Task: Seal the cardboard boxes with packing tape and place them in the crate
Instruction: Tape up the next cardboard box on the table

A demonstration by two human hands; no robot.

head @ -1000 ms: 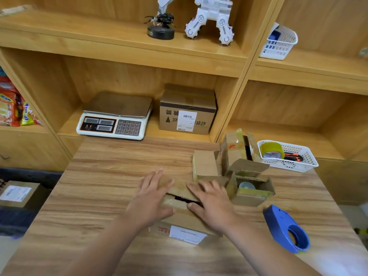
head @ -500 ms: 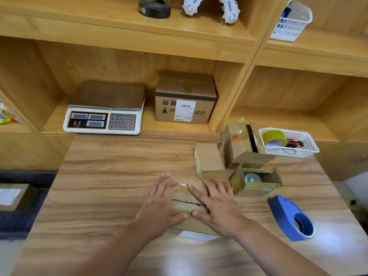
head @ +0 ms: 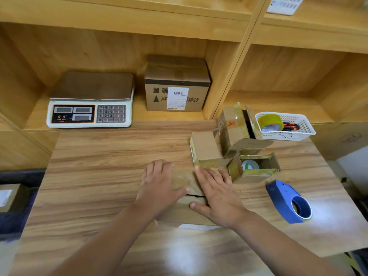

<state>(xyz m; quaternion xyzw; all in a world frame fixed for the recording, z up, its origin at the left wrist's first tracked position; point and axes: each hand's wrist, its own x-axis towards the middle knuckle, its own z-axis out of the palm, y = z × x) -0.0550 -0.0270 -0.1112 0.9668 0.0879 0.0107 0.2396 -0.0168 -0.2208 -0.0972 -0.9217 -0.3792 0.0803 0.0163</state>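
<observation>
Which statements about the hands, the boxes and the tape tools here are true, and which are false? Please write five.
1. Both the left hand and the right hand press flat on the cardboard box. True.
2. The right hand holds the blue tape dispenser. False: it lies on the table, apart from that hand.
3. The flaps meet with no gap. False: a dark gap shows between them.
4. A yellow tape roll sits in the white basket. True.
5. The scale stands on the table. False: it stands on the shelf behind it.
</observation>
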